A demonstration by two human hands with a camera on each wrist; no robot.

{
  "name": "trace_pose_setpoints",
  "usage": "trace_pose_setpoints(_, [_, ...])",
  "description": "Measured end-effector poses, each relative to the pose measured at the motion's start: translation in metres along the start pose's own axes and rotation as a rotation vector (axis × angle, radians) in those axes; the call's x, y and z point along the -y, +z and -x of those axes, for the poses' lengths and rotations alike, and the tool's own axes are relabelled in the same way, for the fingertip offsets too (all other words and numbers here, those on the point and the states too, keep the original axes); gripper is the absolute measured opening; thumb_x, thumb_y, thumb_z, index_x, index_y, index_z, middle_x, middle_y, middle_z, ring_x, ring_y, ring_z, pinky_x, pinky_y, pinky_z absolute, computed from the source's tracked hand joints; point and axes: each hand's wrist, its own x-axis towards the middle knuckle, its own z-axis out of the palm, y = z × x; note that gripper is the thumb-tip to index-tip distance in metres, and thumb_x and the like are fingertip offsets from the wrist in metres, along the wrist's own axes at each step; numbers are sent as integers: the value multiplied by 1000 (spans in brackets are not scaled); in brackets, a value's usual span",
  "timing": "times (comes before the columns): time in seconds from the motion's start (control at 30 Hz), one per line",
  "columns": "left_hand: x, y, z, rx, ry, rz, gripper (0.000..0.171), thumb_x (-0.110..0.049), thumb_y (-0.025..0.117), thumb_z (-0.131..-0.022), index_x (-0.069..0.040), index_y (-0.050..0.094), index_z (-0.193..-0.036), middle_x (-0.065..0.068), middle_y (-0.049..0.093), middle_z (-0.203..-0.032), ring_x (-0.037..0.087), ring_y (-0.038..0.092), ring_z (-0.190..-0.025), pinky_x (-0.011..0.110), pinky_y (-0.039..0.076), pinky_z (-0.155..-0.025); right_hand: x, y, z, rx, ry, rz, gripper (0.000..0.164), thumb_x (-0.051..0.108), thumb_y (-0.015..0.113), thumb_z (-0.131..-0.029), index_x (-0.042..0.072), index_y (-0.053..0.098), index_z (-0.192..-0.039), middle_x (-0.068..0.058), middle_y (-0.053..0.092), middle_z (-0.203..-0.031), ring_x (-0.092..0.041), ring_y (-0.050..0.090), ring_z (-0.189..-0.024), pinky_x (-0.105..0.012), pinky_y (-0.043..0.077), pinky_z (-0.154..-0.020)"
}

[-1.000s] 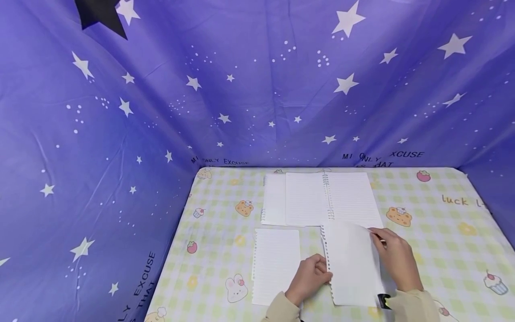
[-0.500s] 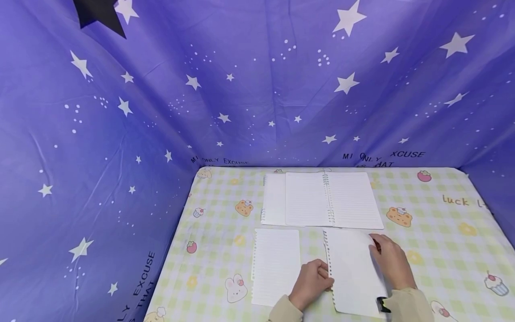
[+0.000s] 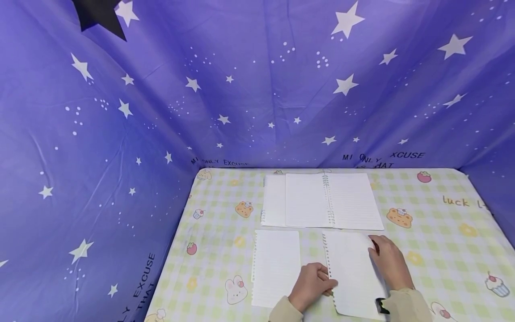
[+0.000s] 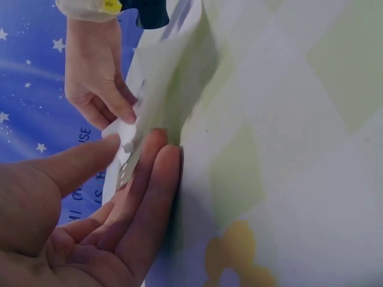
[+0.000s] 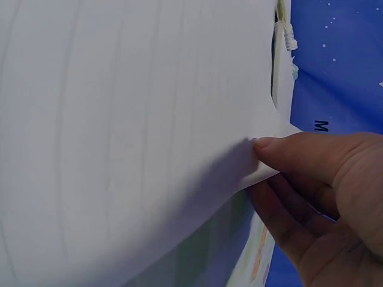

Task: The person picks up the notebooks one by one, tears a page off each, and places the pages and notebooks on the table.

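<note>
A loose-leaf sheet [image 3: 354,273] with a punched left edge is tilted slightly off the table in front of the person. The right hand [image 3: 390,261] pinches its upper right corner; in the right wrist view the thumb [image 5: 281,149] presses on top of the faintly lined paper [image 5: 119,119]. At the punched edge, the left hand [image 3: 311,284] holds the paper between thumb and fingers. Seen from the left wrist, the left fingers [image 4: 149,191] lie beneath the edge, close to the tablecloth. To the left, a second lined loose-leaf sheet [image 3: 276,264] lies flat.
Behind the sheets lies an open ring binder [image 3: 354,201] with lined pages and a white left cover [image 3: 274,201] partly under a page. A green checked tablecloth [image 3: 217,232] with cartoon prints covers the table. Blue star-printed curtains [image 3: 249,89] stand at the back and sides.
The held sheet has come down and toward the person, away from the binder. Both hands moved slightly nearer with it, and the left thumb now reaches further over its edge.
</note>
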Motion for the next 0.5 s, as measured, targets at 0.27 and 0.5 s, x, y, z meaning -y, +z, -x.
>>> trace_pose_setpoints(0.27, [3, -12, -5, -29, 19, 36, 22, -18, 73, -77, -5, 64, -91, -4, 63, -59, 11, 61, -45, 21, 51, -45, 9, -11, -1, 0, 91, 31, 45, 0, 69, -74, -12, 53, -115, -29, 52, -106, -44, 47, -98, -57, 39, -82])
trace_pose_setpoints(0.5, [0, -31, -19, -116, 57, 48, 21, -20, 71, -79, -5, 63, -91, 0, 65, -61, 18, 63, -48, 24, 51, -43, 17, -16, -5, -63, 56, 9, 45, 1, 69, -75, -8, 53, -116, -27, 49, -110, -45, 42, -105, -58, 36, -86])
